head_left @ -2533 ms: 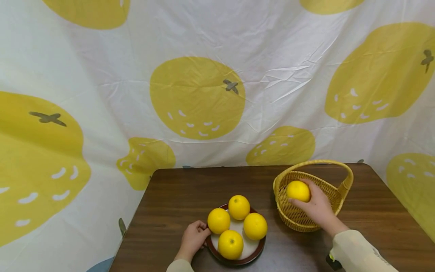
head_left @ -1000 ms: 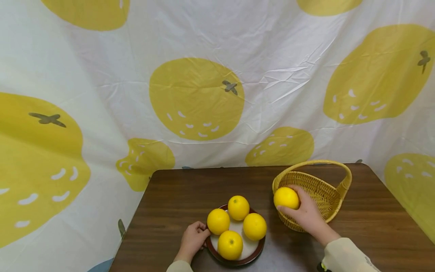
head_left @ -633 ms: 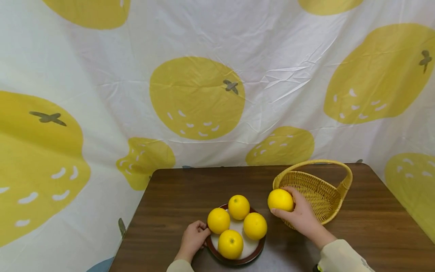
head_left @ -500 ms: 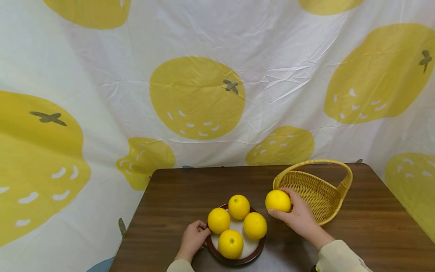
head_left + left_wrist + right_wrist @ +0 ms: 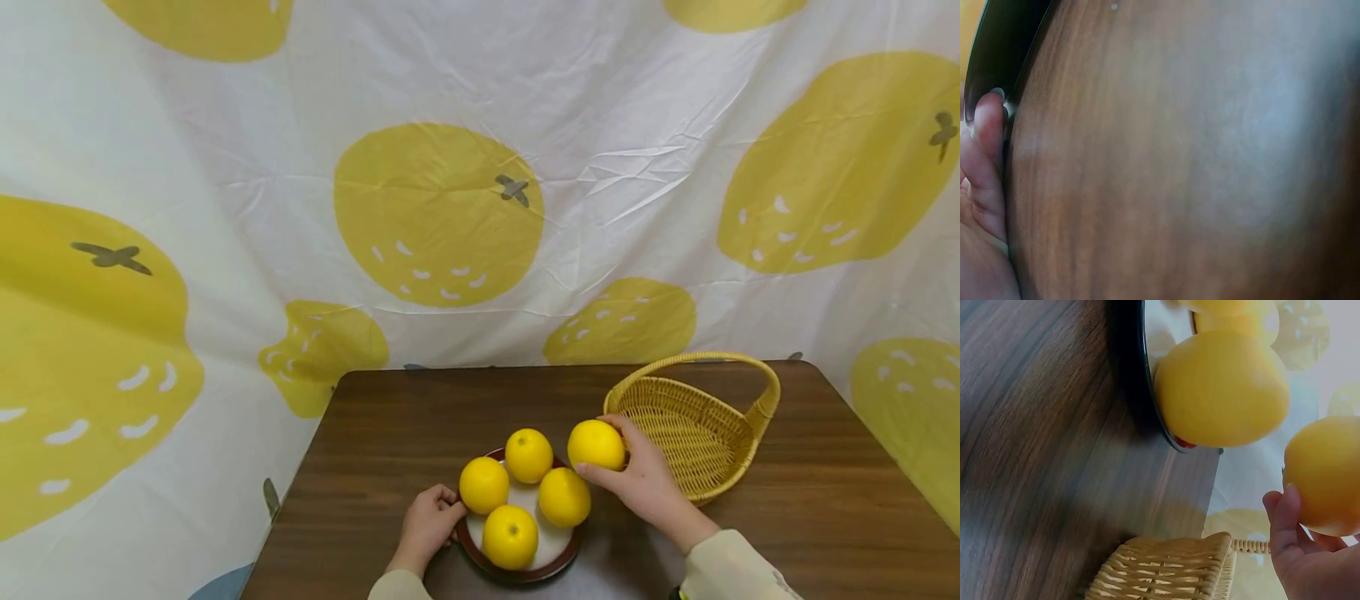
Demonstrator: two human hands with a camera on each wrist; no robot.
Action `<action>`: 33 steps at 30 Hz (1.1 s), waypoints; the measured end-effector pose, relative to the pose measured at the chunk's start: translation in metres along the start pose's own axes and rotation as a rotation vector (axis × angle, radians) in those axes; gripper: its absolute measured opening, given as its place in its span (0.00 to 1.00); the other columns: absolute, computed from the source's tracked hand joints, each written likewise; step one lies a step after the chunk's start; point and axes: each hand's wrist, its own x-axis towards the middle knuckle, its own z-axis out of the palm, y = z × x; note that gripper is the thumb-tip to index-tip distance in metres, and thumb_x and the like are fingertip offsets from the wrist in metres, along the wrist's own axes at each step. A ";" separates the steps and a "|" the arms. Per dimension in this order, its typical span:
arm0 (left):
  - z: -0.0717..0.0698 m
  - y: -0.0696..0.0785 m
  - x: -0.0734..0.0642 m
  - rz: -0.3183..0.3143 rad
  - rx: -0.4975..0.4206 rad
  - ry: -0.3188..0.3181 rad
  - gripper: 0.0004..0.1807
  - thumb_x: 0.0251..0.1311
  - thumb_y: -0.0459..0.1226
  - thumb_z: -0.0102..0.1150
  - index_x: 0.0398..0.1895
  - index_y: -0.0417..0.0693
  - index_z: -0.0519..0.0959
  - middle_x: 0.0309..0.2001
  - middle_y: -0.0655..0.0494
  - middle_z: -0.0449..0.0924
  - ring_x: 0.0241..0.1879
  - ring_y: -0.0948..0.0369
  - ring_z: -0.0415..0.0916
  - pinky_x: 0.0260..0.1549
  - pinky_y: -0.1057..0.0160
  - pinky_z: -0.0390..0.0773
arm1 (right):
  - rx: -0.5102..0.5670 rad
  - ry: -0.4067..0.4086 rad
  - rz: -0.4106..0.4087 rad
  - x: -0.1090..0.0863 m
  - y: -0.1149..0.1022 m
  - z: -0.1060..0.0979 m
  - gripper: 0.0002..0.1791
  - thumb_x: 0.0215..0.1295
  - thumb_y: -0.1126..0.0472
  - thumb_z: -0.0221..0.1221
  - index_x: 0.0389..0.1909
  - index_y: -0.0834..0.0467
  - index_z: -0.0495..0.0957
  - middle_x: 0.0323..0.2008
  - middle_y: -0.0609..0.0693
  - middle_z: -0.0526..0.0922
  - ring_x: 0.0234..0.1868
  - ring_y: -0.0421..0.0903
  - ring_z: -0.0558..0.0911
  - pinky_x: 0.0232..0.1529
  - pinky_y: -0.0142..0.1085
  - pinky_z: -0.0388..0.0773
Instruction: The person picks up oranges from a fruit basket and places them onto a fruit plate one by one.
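My right hand [image 5: 637, 477] holds an orange [image 5: 596, 445] between thumb and fingers, in the air between basket and plate. The right wrist view shows this orange [image 5: 1325, 475] raised near the fingertips. Several more oranges, one of them the front orange [image 5: 510, 537], sit on a round plate with a dark red-brown rim [image 5: 551, 568] and a pale middle. My left hand [image 5: 429, 527] pinches the plate's left edge. In the left wrist view its fingers [image 5: 988, 125] lie against the dark outer side of the plate. The wicker basket [image 5: 697, 433] stands to the right with no fruit visible inside.
A brown wood-grain table [image 5: 420, 417] carries everything. The basket's tall arched handle [image 5: 701, 357] rises over its middle. Behind the table hangs a white cloth [image 5: 465, 67] printed with large yellow fruit.
My right hand has carried the orange out of the basket and leftward to near the plate's right side. The left hand has stayed at the plate's edge.
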 end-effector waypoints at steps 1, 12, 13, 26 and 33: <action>0.000 0.000 0.000 0.000 -0.001 -0.002 0.11 0.58 0.40 0.64 0.37 0.40 0.79 0.18 0.59 0.75 0.15 0.63 0.73 0.17 0.63 0.78 | 0.000 0.003 0.002 0.000 0.000 0.001 0.44 0.53 0.45 0.74 0.68 0.51 0.66 0.57 0.56 0.79 0.48 0.49 0.81 0.45 0.38 0.79; -0.001 0.000 0.001 -0.005 -0.006 -0.004 0.11 0.58 0.40 0.64 0.38 0.40 0.80 0.18 0.59 0.74 0.15 0.63 0.73 0.17 0.62 0.79 | -0.001 0.011 -0.054 0.005 -0.007 0.017 0.42 0.51 0.47 0.76 0.66 0.49 0.69 0.56 0.55 0.80 0.49 0.50 0.81 0.45 0.41 0.81; 0.000 -0.001 0.001 -0.005 -0.006 -0.006 0.11 0.58 0.40 0.64 0.38 0.40 0.80 0.18 0.59 0.74 0.15 0.63 0.73 0.17 0.62 0.78 | -0.005 0.008 -0.052 0.005 -0.008 0.018 0.42 0.51 0.47 0.76 0.66 0.49 0.69 0.56 0.54 0.80 0.49 0.50 0.81 0.45 0.41 0.81; 0.000 -0.002 0.001 0.005 -0.002 0.005 0.11 0.57 0.40 0.65 0.37 0.41 0.79 0.17 0.59 0.74 0.15 0.63 0.73 0.16 0.64 0.78 | 0.003 -0.043 -0.046 0.004 -0.021 0.035 0.41 0.51 0.45 0.75 0.66 0.49 0.69 0.56 0.53 0.80 0.49 0.48 0.81 0.47 0.43 0.82; 0.000 0.000 0.001 -0.009 0.006 0.003 0.11 0.57 0.40 0.65 0.37 0.41 0.79 0.18 0.59 0.75 0.15 0.63 0.73 0.16 0.64 0.77 | 0.033 -0.053 -0.034 0.004 -0.025 0.042 0.42 0.52 0.46 0.75 0.67 0.50 0.69 0.57 0.53 0.80 0.50 0.47 0.82 0.47 0.44 0.82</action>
